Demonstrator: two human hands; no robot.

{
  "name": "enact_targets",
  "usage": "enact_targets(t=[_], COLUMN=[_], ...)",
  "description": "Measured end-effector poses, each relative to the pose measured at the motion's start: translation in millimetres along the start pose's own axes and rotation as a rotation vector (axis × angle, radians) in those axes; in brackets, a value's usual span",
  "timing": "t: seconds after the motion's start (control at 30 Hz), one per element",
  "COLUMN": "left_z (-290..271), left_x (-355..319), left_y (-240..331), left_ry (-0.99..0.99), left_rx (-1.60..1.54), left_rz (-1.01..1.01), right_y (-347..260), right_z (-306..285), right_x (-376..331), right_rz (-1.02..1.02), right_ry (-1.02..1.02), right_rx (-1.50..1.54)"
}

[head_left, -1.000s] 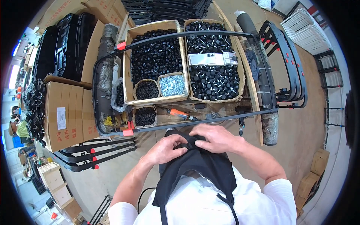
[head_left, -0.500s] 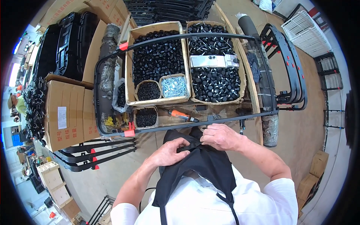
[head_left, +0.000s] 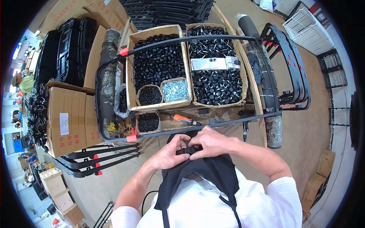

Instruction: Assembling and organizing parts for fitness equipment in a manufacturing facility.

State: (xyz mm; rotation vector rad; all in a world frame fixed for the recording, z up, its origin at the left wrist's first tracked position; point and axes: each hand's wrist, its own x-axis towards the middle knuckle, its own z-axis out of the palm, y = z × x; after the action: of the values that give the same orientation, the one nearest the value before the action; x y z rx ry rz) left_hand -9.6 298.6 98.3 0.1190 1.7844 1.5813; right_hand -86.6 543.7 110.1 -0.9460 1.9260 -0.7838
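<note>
In front of my black apron, both hands meet at chest height. My left hand is closed, its thumb and fingertips pinching a small black part. From the other side my right hand grips the same part with bent fingers. The part's exact kind is hidden by the fingers. Just beyond my hands, a long black tubular frame with red end pieces lies across the bench. An orange and black power screwdriver rests on the bench inside that frame.
A wooden box of black caps and a carton of black-headed studs fill the bench. Small tubs hold silver screws and black screws. Cartons stand at left; more black frames hang at right.
My right hand has shifted left and come closer to my left hand. The small black part now shows between my fingers. My view has tilted slightly.
</note>
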Motion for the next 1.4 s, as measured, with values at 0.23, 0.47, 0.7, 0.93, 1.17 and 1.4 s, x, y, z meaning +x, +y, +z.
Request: enact_targets(t=[0.23,0.47,0.7,0.93,1.17,1.4], left_z=[0.5,-1.8,0.1,2.2,4.6,5.7], left_x=[-1.8,-1.4,13.9,20.2,22.0,17.9], left_y=[-8.6,2.6,29.7,21.8,12.7,13.1], left_ry=[-0.053,-0.041,-0.077,-0.062,-0.062,-0.048], left_rx=[-0.018,0.13,0.359,0.356,0.203,0.253], left_rz=[-0.015,-0.048,-0.164,-0.074,-0.127,-0.07], right_y=[18.1,18.7,28.4,35.6,29.4,43.0], right_z=[26.5,16.9,-2.5,9.1,14.6,21.1], right_x=[-7.1,-11.9,-33.1,-37.9,-40.0,-42.3], right_rz=[0.02,0.002,-0.072,-0.084,-0.209,-0.403], right_ry=[0.135,0.08,0.01,0.148,0.394,0.494], right_rx=[0.313,0.286,0.188,0.103,-0.065,-0.13])
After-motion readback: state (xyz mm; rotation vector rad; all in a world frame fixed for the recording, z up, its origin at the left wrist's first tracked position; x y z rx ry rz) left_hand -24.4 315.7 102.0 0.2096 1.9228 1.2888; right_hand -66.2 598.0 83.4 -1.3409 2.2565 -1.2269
